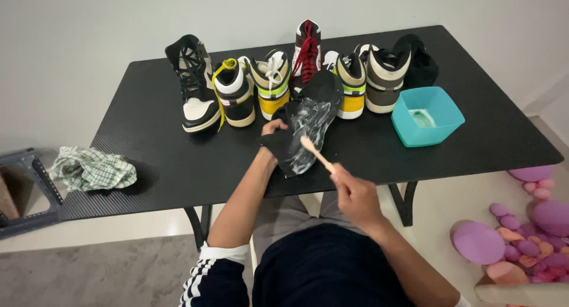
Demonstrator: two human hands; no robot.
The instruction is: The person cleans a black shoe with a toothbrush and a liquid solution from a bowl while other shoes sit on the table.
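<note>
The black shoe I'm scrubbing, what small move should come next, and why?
Probably sweep the brush in the right hand toward the toe: foam covers the sole of the black shoe near the bristles, while the far end, beyond the left hand, looks dry.

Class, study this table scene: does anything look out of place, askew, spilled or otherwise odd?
Little stands out. The black shoe held in the left hand is turned sole up and smeared with white foam, where the right hand holds a brush. A checked cloth lies crumpled near the table's left edge.
</note>
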